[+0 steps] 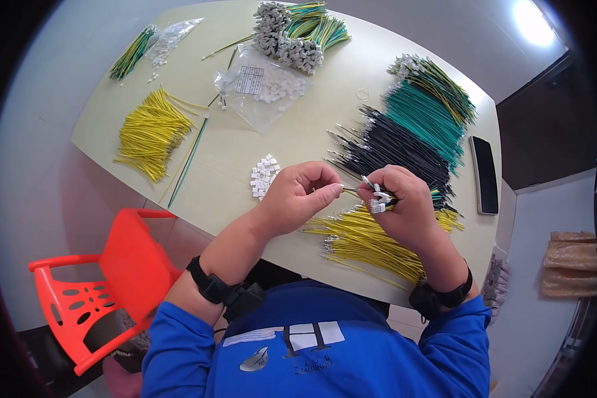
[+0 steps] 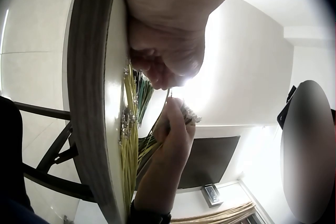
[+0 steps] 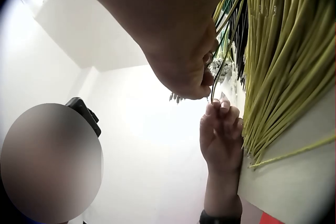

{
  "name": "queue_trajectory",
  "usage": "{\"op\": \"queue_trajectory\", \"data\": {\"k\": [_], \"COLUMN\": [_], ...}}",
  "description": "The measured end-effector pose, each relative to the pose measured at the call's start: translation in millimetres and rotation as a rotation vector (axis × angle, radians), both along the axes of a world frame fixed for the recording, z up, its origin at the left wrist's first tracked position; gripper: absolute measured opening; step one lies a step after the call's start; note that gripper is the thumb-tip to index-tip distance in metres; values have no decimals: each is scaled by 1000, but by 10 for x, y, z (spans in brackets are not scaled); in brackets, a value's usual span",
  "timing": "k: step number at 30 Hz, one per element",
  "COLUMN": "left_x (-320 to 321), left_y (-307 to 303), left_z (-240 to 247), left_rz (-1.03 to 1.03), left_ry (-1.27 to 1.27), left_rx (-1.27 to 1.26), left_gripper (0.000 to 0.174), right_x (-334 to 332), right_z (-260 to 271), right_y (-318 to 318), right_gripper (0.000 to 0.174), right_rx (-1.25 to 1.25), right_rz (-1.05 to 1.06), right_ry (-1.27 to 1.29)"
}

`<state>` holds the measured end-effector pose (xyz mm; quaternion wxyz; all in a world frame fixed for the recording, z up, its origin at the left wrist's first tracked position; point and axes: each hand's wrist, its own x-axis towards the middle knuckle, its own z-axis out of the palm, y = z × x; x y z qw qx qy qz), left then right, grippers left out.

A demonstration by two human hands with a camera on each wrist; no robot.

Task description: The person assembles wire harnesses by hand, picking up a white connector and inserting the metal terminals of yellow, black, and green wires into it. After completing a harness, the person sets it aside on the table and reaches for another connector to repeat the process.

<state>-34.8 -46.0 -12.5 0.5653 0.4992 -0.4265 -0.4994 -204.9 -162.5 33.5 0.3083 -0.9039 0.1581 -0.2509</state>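
Desk: pale top [image 1: 225, 162] spanning the middle of the frame, carrying the sorted wire bundles.
Black wires: bundle [image 1: 401, 149] right of centre, above the right grip.
Yellow wires: bundle [image 1: 371, 242] at lower right, lying beneath and beside the right grip.
Right grip: fingers [image 1: 403, 199] curled round a cluster of connectors with their wires, right of centre.
Left grip: thumb and forefinger [image 1: 302, 192] pinched together at one end of the thin wire, near the centre.
Loose connectors: white pile [image 1: 264, 176] on the desk, just left of the left grip.
Held connectors: white cluster [image 1: 378, 200] at the right fingertips, so the right hand is nearer.
Thin wire: short span [image 1: 350, 190] between both grips, long axis roughly left to right; its tip is too small to tell.
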Motion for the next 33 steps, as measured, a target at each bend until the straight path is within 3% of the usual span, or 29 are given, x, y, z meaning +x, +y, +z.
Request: {"op": "queue_trajectory", "data": {"k": [33], "left_x": [-36], "left_y": [-17], "left_z": [-24], "left_rz": [-2], "left_ry": [-67], "left_rx": [-14], "left_gripper": [7], "right_x": [9], "right_z": [-28], "right_y": [59], "right_gripper": [21], "right_rx": [2], "right_rz": [-59], "right_ry": [61]}}
